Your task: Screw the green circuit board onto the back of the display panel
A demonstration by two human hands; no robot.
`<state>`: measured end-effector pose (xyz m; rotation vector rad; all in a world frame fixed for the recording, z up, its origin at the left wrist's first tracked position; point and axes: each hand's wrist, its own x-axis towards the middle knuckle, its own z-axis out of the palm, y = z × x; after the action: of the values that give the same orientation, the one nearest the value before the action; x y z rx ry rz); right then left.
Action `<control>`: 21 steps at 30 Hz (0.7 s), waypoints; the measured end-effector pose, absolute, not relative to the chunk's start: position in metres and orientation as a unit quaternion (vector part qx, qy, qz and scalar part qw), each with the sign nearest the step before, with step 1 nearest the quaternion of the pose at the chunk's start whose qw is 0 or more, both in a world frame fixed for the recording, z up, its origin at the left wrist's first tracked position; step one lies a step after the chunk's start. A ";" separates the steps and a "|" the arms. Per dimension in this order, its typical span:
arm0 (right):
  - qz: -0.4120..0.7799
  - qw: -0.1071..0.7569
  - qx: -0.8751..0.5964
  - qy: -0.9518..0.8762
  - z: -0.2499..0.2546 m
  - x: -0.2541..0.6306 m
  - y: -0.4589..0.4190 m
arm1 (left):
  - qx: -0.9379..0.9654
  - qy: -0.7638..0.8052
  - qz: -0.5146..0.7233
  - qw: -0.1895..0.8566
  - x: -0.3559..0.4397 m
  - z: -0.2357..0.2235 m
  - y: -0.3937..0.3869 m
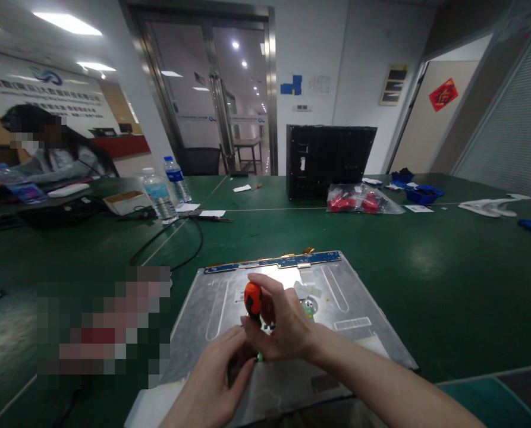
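An orange-and-black screwdriver (253, 300) stands upright, its handle between the thumb and fingers of my right hand (285, 321). The tip is hidden behind my fingers. Just below it, my left hand (223, 368) is curled, thumb and fingers closing round a spot by a small green part (260, 356); what they grip is hidden. Both hands are over a flat silver metal panel (358, 297), which looks like the back of a display. Along its far edge runs a narrow blue circuit board (321, 259). Another bit of green board (308, 307) shows beyond my right hand.
Beyond the panel, a black monitor-like unit (330, 160) stands on the green table (256, 232), with a plastic bag of red parts (363, 200) before it. Water bottles (158, 196) and a black cable (198, 244) are at left. A person (64, 148) sits far left.
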<state>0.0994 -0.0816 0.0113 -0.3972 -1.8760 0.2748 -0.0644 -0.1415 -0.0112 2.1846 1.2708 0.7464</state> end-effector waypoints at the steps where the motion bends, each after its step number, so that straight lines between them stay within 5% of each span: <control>1: 0.114 0.567 -0.170 -0.798 0.012 0.099 -0.082 | 0.803 0.465 0.276 0.249 -0.065 -0.012 -0.142; 21: 0.133 0.533 -0.152 -0.821 0.012 0.102 -0.082 | 0.798 0.466 0.288 0.250 -0.062 -0.006 -0.141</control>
<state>0.1017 -0.0824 0.0119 -0.3628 -1.9584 0.3166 -0.0619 -0.1408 -0.0063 2.1731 1.2700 0.7852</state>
